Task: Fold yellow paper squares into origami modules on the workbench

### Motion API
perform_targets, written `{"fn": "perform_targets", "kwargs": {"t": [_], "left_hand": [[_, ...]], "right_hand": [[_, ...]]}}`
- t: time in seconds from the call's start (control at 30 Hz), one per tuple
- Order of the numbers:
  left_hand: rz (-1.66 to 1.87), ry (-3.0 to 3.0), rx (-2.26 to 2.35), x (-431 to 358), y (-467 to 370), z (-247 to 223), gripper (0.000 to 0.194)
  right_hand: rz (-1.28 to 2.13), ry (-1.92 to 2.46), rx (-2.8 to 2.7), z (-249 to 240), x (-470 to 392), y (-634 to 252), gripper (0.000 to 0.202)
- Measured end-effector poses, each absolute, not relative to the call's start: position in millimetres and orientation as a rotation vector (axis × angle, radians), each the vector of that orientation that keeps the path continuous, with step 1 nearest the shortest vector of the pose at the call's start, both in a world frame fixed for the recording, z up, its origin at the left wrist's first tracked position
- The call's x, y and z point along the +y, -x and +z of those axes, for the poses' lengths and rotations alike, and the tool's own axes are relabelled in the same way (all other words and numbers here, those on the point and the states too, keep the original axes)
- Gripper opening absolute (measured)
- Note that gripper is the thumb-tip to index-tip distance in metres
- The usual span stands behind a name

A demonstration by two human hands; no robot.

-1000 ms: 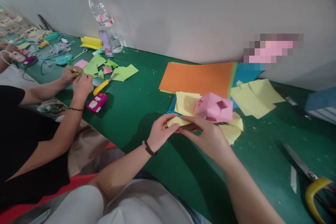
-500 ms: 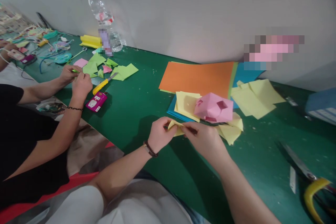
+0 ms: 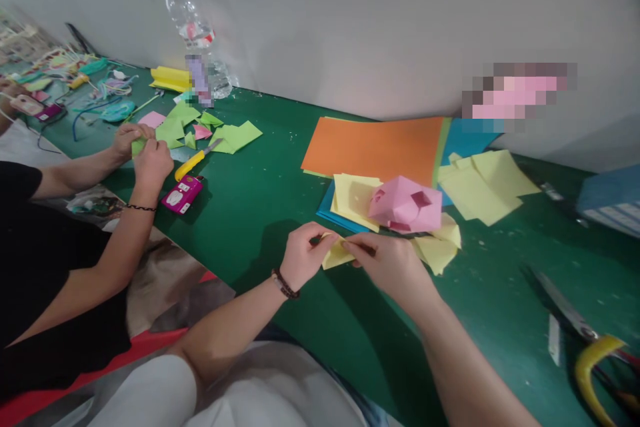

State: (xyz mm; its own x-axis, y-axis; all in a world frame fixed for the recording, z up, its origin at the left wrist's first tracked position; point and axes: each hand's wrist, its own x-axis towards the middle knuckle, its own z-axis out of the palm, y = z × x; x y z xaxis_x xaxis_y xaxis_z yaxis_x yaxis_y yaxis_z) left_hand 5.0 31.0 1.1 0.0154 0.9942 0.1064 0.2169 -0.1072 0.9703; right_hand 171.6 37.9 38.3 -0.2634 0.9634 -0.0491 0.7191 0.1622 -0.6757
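Note:
Between my hands is a small folded piece of yellow paper [image 3: 336, 255], raised over the green table. My left hand [image 3: 303, 252] pinches its left side, and a dark beaded bracelet circles that wrist. At the paper's right side, my right hand [image 3: 393, 265] grips it between thumb and fingers. Just beyond my hands sits a pink folded paper ball [image 3: 407, 205] with openings in its faces. Left of the ball is a stack of yellow paper squares [image 3: 353, 197] on blue sheets. Folded yellow pieces [image 3: 440, 247] lie right of my right hand.
An orange sheet [image 3: 375, 150] and loose yellow squares [image 3: 493, 187] lie farther back. Scissors [image 3: 590, 333] rest at the right edge. To the left, a co-worker's hands [image 3: 145, 150] hold green paper near a yellow craft knife [image 3: 193, 163] and a purple box [image 3: 183, 195]. A bottle [image 3: 195, 33] stands behind.
The yellow paper in my hands has turned so that a flatter, wider face shows below my fingers. More green paper shows in the co-worker's hands.

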Motion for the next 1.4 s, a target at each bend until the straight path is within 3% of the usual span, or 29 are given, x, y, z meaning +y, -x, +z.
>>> {"fn": "perform_targets", "kwargs": {"t": [0.3,0.33,0.43,0.6,0.7,1.13,1.4], "left_hand": [[1.206,-1.424,1.139,28,-5,2,0.017],[1.188,-1.414,1.054,27,-6,1,0.025],[1.169,-1.404,0.936,24,-7,0,0.046],[1.228,-1.471,1.012,25,-10,-1,0.026],[1.253,-1.540,1.043,26,-9,-2,0.021],[1.276,-1.634,1.276,34,-2,-2,0.014],[0.773,-2.470,1.487,77,-1,21,0.027]], "right_hand": [[0.920,1.623,-1.891,47,24,-183,0.020],[0.878,1.629,-1.851,49,19,-191,0.019],[0.591,1.740,-1.582,54,1,-225,0.020],[-0.136,2.064,-1.322,33,-4,-279,0.013],[-0.252,2.036,-1.530,10,3,-286,0.009],[-0.389,1.747,-1.999,-2,-7,-278,0.010],[-0.405,1.452,-1.967,30,5,-243,0.015]]}}
